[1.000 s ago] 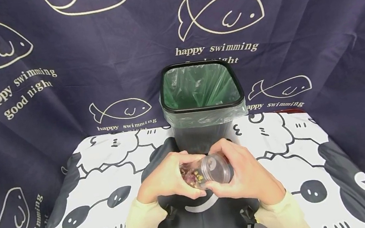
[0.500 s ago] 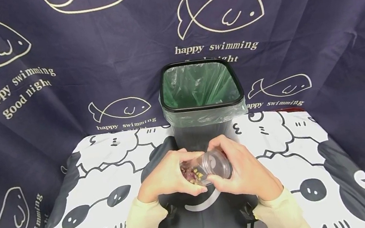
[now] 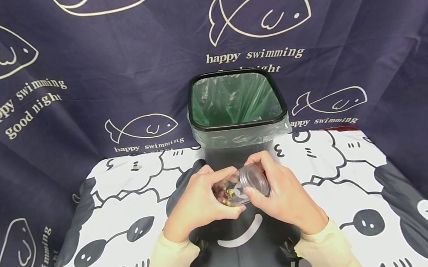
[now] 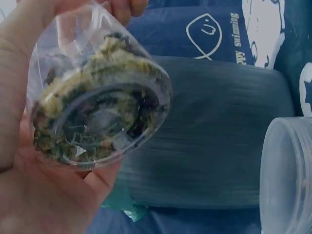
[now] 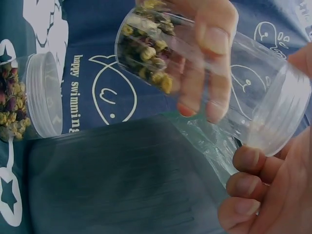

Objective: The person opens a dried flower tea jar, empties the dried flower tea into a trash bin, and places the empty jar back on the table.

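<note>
Between both hands, a clear plastic jar [image 3: 229, 190] lies tilted on its side above the table. Dried flower buds [image 5: 148, 46], yellow and dark red, are gathered at its bottom end, which faces the camera in the left wrist view. My left hand [image 3: 196, 201] grips the jar body near that end, thumb on the near side and fingers on the far side. With fingers and thumb my right hand [image 3: 287, 194] grips the clear screw lid [image 5: 285, 112] at the other end. The lid sits over the jar's mouth.
A dark bin [image 3: 236, 151] with a black rim and a green liner bag [image 3: 234, 99] stands just behind the hands. A second lidded jar [image 5: 17, 100] of dried flowers shows in both wrist views. Printed cloth [image 3: 128, 221] covers the table; a navy curtain [image 3: 136, 67] hangs behind.
Both hands and the jar have risen slightly towards the bin. The right thumb has shifted round on the lid, and the jar's lid end is tipped a little higher.
</note>
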A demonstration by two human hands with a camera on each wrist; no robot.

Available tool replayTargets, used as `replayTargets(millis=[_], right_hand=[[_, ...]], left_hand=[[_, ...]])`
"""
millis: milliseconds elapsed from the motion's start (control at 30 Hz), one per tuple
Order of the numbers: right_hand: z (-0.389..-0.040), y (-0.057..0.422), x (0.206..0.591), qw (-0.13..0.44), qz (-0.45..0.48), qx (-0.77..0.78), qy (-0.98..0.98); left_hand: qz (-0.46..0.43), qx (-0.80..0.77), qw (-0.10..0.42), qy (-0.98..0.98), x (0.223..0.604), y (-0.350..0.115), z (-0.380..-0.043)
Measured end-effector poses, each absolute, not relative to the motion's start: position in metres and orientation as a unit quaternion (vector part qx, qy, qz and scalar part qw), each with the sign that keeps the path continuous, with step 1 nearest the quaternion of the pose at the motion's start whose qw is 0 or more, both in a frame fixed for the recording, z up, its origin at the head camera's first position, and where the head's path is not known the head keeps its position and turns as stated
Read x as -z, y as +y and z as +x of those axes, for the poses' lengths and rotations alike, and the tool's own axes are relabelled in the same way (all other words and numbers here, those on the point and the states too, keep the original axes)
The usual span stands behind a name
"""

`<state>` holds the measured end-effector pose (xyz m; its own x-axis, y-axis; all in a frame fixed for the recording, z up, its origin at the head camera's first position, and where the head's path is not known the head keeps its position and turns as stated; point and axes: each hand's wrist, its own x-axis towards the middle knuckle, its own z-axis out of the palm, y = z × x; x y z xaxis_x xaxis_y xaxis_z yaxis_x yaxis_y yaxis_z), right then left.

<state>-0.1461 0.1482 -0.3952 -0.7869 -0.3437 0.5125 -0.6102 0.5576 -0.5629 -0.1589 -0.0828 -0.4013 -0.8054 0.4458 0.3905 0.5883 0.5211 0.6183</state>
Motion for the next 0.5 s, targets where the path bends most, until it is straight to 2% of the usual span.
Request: replayTargets(millis=[300, 500], right_hand=[[-0.1472, 0.1464, 0.402, 0.184, 0.218, -0.386, -0.877], [-0.147, 0.1438, 0.3988, 0.168, 0.169, -0.381, -0.893]], left_hand=[[-0.279, 0.352, 0.149, -0.881, 0.4017, -0.0749, -0.156], [-0.285, 0.336, 0.194, -0.876, 0.4016, -0.0722, -0.1595]])
